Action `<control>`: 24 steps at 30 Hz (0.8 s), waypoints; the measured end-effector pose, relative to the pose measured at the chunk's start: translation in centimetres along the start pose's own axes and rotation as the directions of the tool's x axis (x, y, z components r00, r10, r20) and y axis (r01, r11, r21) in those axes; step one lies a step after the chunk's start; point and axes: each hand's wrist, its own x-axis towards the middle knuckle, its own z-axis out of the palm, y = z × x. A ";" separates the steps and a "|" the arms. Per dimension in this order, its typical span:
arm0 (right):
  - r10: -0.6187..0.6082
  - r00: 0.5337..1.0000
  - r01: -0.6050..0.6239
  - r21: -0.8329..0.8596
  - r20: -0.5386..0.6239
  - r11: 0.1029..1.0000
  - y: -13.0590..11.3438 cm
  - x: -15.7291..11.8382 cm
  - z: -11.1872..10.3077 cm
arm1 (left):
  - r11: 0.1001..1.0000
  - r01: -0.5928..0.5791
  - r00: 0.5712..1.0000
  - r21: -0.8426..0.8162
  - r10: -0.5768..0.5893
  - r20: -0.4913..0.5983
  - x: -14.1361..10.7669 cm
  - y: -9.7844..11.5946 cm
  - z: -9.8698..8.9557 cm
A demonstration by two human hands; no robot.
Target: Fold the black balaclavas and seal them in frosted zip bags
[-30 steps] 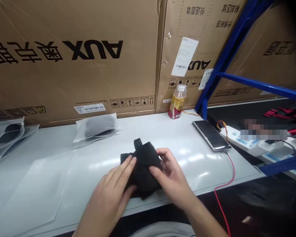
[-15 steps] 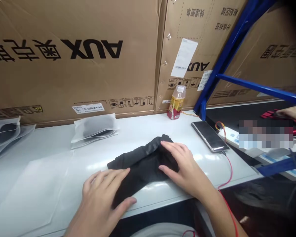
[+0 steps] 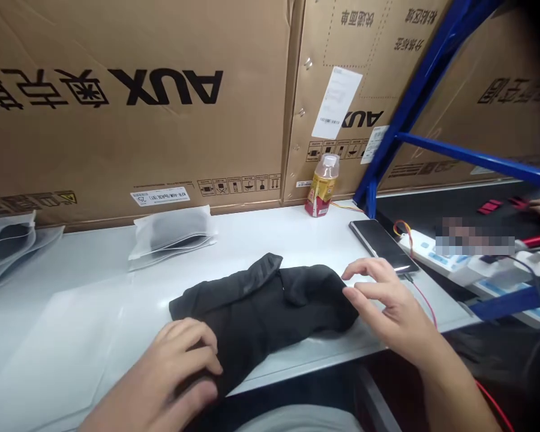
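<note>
The large carton (image 3: 130, 144) behind the bench (image 3: 252, 231) reads AUX upside down, beside inverted Chinese characters cut off at the picture's left edge. Its white label (image 3: 161, 197) shows an inverted code starting "KFR-", and "25". AUX appears again on the narrower carton (image 3: 312, 36), partly covered by a white paper slip (image 3: 337, 103) whose print is too small to read.

A black cloth item (image 3: 270, 312) lies crumpled along the bench's front edge, its lower left part hidden by the left hand (image 3: 180, 366). That grip is half curled over the cloth; whether it pinches any cannot be told. The right hand (image 3: 391, 306) is open, thumb and fingers spread at the cloth's right end, pinching nothing; contact is unclear. A phone (image 3: 382, 246) lies just behind it. A pixelated patch masks part of the power strip (image 3: 427, 245).
</note>
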 end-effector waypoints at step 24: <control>0.029 0.977 -0.002 -0.124 0.213 0.992 -3.6 1.3 6.0 | 0.953 0.083 0.996 0.291 -0.067 -0.065 5.4 -1.5 2.3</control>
